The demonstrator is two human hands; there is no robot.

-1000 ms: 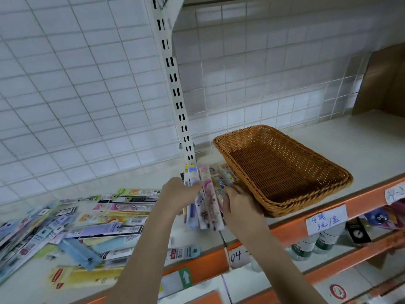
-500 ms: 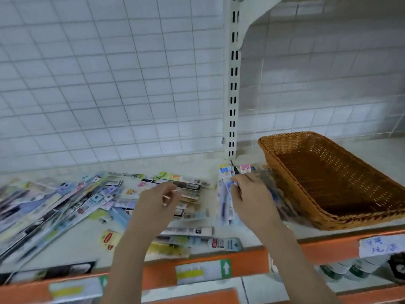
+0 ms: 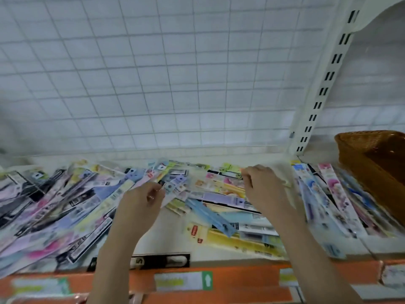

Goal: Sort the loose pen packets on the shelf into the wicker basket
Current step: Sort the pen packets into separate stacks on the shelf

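Loose pen packets [image 3: 221,194] lie scattered flat over the white shelf [image 3: 168,242], heaped thickest at the left [image 3: 54,205]. A neat row of packets [image 3: 328,194] lies just left of the wicker basket [image 3: 372,154], whose left end shows at the right edge. My left hand [image 3: 142,202] is over the middle of the pile, its fingertips curled and pinching the end of a pale packet [image 3: 175,191]. My right hand [image 3: 263,189] hovers over the packets to the right, its fingers loosely curled with nothing in them. Motion blurs the view.
A white wire grid [image 3: 153,84] backs the shelf and a slotted white upright [image 3: 317,102] stands just left of the basket. An orange rail with price labels [image 3: 184,281] runs along the shelf's front edge.
The view swung left, so the basket slid to the right edge. My right hand let go of the packet bundle, which lies beside the basket, and both hands moved left over the loose pile.
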